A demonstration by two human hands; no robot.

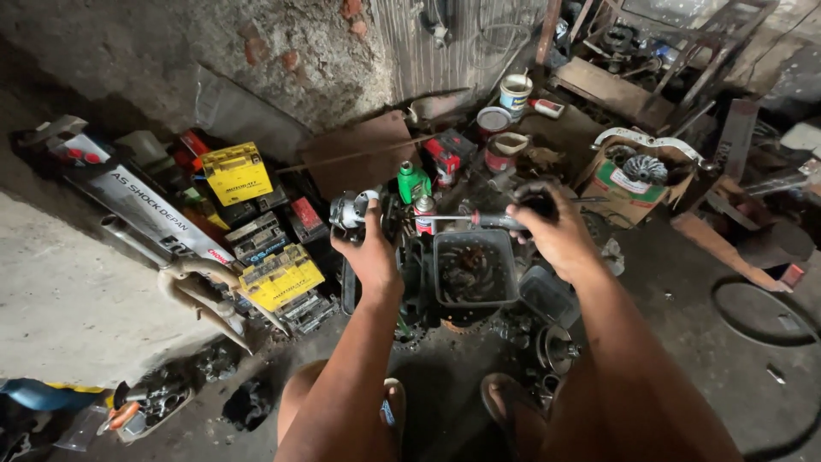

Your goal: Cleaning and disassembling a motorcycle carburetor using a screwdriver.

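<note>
Far left, against rough concrete: a long flat white printed panel (154,214), glossy, lying slantwise, with a curved dull metal pipe (201,295) below it. Next over, two boxy yellow cartons (237,172) among dark, ribbed, block-shaped batteries. Centre left, the left hand (369,257), fingers clenched around a small cylindrical motor part (352,210) of bare grey metal, held upright above the floor. Just beyond, a green plastic bottle (412,180) and a slim red-and-white spray can (424,214). Below, on the grimy floor between the hands, a square black plastic tub (473,267) holding greasy, rusty round parts. Centre right, the right hand (552,231), fingers clenched on the dark handle of a screwdriver (479,219), its thin steel shaft pointing left toward the motor part. Farther right, a cardboard box (629,184) holding a finned, shiny metal wheel, then a black rubber ring (761,312) lying flat on dusty concrete.
</note>
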